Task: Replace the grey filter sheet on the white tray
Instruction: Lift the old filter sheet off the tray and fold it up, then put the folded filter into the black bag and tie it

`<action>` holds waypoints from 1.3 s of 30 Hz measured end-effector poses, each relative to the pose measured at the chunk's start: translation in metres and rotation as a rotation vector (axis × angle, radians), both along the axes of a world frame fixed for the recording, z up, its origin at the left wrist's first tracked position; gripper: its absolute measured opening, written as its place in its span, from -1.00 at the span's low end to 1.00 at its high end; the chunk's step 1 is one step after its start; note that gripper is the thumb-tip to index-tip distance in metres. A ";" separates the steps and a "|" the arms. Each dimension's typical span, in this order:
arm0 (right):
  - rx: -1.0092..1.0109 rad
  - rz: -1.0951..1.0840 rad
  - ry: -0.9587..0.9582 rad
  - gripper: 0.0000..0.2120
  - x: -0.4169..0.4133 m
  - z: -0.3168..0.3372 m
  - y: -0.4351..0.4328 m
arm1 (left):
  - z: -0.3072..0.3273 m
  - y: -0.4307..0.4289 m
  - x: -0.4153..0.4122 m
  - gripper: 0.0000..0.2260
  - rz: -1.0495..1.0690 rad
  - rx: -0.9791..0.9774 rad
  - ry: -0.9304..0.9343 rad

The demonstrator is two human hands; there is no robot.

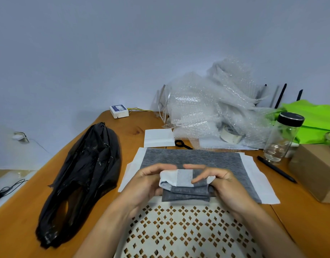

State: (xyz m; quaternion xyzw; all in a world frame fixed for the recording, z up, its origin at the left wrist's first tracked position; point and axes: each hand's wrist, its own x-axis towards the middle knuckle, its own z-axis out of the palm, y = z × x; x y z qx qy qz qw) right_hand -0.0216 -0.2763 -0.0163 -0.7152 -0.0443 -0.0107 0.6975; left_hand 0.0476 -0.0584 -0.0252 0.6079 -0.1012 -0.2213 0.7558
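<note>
**pogo:** ok so where are we with the filter swap?

**renn:** Mid-swap, I'd say. Both hands are just above the far edge of the white tray (179, 237). The left hand (146, 184) has palm and thumb wrapped round the white end of a folded filter sheet (186, 191), fingers stretched loosely over the top. The right hand (222, 182) pinches the grey end between thumb and curled fingers. The wad hangs clear of the tray, not resting on it. A second one, the flat grey sheet (197, 158), lies spread on white backing paper (254, 176) on the table (20, 229) right behind the tray.

**pogo:** which one's the old one?

**renn:** Can't tell for sure. My guess is the wad is the used one, since the tray's lattice is bare, with wood showing through the holes. If so, the next move is dumping it, probably in the black bag (86, 175) left of the tray, then laying the flat one square over the lattice. It looks like floppy stuff, so it'll want two hands and the corners lined up.

**pogo:** anything in the containers?

**renn:** Glass bottle (281, 140) far right of the tray, black lid on, a little clear liquid in the bottom. The bag lies slack, contents hidden. Cardboard box (316, 170) right of the tray is shut.
</note>
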 end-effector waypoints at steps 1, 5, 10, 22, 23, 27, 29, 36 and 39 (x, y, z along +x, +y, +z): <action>-0.036 -0.020 -0.028 -0.40 0.001 -0.001 -0.002 | 0.001 0.000 0.001 -0.70 0.019 -0.019 0.021; -0.101 -0.046 -0.111 -0.40 0.005 -0.009 -0.005 | 0.002 0.001 -0.001 -0.58 -0.086 0.041 0.103; -0.048 -0.028 -0.099 -0.47 0.006 -0.008 -0.003 | -0.010 0.001 -0.001 -0.47 -0.170 0.076 0.082; -0.216 -0.173 -0.018 -0.09 -0.002 0.001 0.013 | -0.012 0.000 -0.002 -0.60 -0.055 0.135 -0.150; -0.188 -0.199 0.010 -0.04 -0.001 0.003 0.015 | -0.009 0.001 -0.004 -0.58 -0.031 0.128 -0.157; -0.167 -0.240 0.030 -0.09 -0.005 0.022 0.025 | 0.017 0.012 -0.013 -0.61 -0.020 0.131 -0.238; -0.155 -0.180 0.013 -0.28 -0.008 0.036 0.032 | 0.034 0.027 -0.020 -0.62 -0.032 0.146 -0.286; -0.279 0.010 -0.107 -0.67 -0.022 0.069 0.085 | 0.052 0.088 -0.051 -0.71 0.163 0.242 -0.468; -0.419 0.061 -0.199 -0.74 -0.021 0.071 0.116 | 0.048 0.116 -0.065 -0.73 0.239 0.278 -0.500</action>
